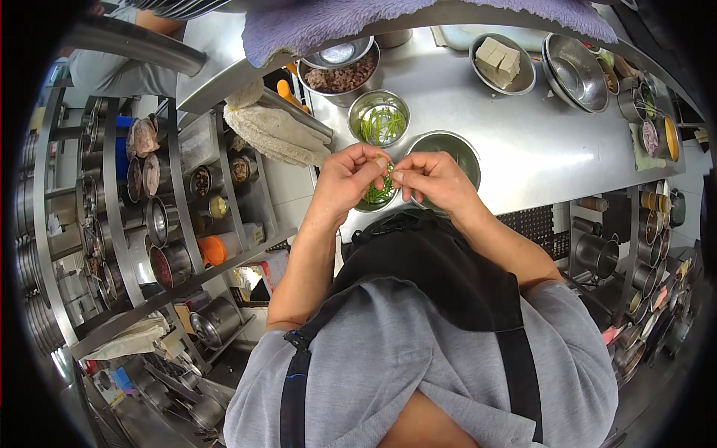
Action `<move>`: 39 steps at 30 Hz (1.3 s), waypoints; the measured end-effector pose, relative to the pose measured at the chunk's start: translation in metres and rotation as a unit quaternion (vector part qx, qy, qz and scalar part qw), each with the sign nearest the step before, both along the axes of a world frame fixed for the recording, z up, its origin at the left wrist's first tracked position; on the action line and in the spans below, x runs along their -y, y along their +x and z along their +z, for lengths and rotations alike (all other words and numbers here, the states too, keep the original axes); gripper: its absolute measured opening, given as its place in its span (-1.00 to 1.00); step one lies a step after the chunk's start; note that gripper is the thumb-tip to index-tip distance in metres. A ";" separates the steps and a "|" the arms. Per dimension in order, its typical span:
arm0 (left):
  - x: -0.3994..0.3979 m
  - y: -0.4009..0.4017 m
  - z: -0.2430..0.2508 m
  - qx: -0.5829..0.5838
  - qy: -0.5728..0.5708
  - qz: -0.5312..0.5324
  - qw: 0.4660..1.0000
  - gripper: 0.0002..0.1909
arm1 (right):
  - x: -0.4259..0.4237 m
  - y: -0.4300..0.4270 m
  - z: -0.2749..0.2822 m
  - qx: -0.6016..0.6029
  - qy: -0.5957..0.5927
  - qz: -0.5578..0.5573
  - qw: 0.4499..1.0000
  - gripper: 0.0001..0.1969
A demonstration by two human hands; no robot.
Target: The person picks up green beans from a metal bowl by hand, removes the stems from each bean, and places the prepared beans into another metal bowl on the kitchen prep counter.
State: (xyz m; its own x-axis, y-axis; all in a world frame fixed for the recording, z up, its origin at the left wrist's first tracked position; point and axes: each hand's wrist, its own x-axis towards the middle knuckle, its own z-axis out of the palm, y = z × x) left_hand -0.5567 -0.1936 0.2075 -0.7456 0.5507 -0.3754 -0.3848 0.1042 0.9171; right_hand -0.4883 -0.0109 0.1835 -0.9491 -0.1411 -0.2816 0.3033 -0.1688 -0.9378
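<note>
My left hand [354, 178] and my right hand [431, 178] meet over the steel counter, fingertips nearly touching. Between the left thumb and forefinger a small piece of green stem shows; the right thumb and forefinger are pinched, and what lies between them is too small to tell. Under the hands is a steel bowl holding cut green stems [378, 193], partly hidden. Just beyond it, a second steel bowl [408, 120] holds more green stems [382, 124]. A larger steel bowl [475, 162] stands behind my right hand, its contents mostly hidden.
Farther back on the counter [526, 145] are a pot of minced meat [341, 78], a bowl of tofu blocks [497, 63] and stacked steel bowls [577, 73]. Overhead runs a rail with a purple cloth [336, 22]. A beige towel [274, 134] hangs at left, near shelves of containers. Another person [120, 67] is at upper left.
</note>
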 end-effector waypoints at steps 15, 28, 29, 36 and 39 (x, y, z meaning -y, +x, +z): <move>-0.008 0.011 0.002 -0.045 0.007 0.013 0.999 -0.88 | -0.010 0.015 -0.016 0.030 -0.055 -0.039 0.997 -0.84; 0.033 0.001 -0.002 -0.035 -0.026 0.063 0.997 -0.84 | -0.007 -0.024 0.027 -0.284 0.153 -0.148 0.935 -0.83; 0.033 0.002 -0.004 -0.033 -0.032 0.071 0.996 -0.84 | -0.009 -0.038 0.012 -0.317 0.294 -0.131 0.892 -0.78; 0.043 0.003 -0.016 -0.019 -0.045 0.073 0.996 -0.83 | -0.054 -0.025 -0.026 -0.251 0.435 -0.092 0.860 -0.67; 0.041 -0.003 -0.063 -0.115 -0.242 0.041 0.963 -0.82 | -0.069 0.005 -0.042 -0.176 0.416 -0.099 0.887 -0.75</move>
State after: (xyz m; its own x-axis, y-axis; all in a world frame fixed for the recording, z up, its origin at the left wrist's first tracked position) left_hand -0.5593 -0.2344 0.1449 -0.8729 0.2885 -0.3936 -0.2028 0.5192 0.8302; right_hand -0.4833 0.0579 0.1417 -0.9817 0.1561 0.1095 0.0082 0.6081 -0.7938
